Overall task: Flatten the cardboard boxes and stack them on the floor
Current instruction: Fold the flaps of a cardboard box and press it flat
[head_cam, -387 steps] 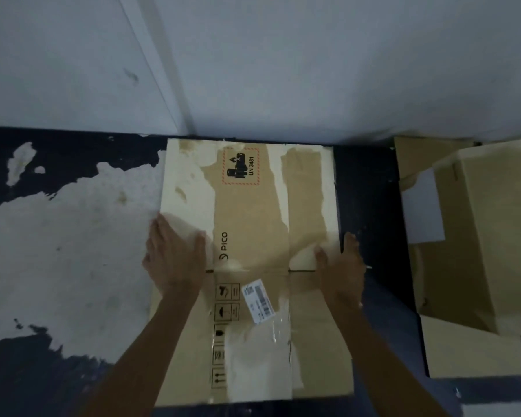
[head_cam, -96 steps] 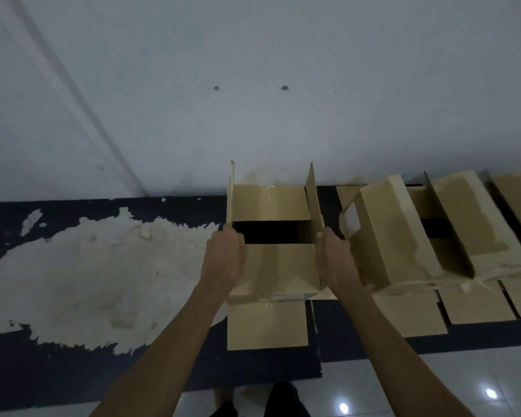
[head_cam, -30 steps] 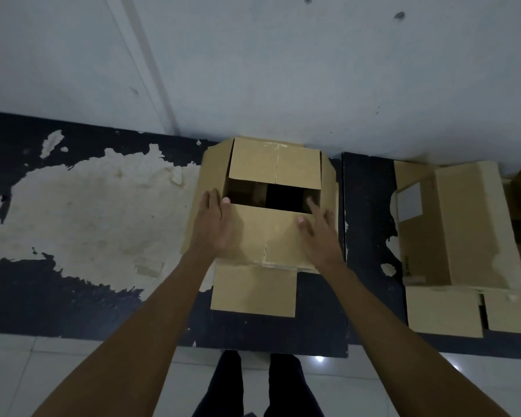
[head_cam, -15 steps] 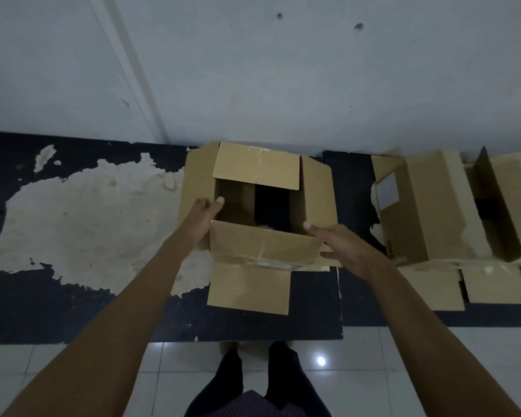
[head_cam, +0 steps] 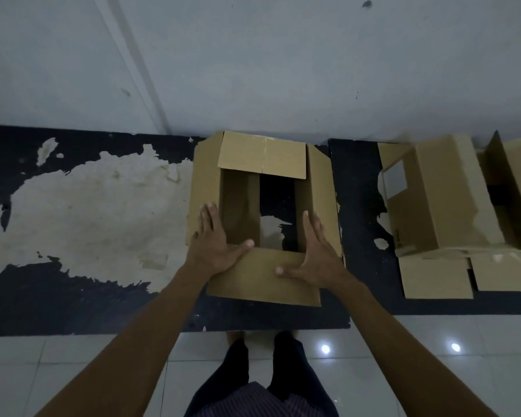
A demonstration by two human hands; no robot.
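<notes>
A brown cardboard box (head_cam: 262, 158) stands open on the dark floor strip against the wall, its flaps spread outward. Through its open bottom I see the dark, patchy floor. My left hand (head_cam: 215, 245) lies flat on the left flap, thumb across the near flap's corner. My right hand (head_cam: 315, 255) lies flat with straight fingers on the right flap, thumb on the near flap (head_cam: 262, 281). To the right stand two more unflattened boxes (head_cam: 442, 197), one with a white label.
The grey wall (head_cam: 283, 70) rises right behind the boxes. The dark floor strip (head_cam: 73, 302) has a large pale peeled patch on the left. White tiles (head_cam: 73, 371) lie near my legs and feet at the bottom.
The near flap, raised half a second ago, now lies folded outward and flat. Both hands moved from the box's edges onto the side flaps, palms down.
</notes>
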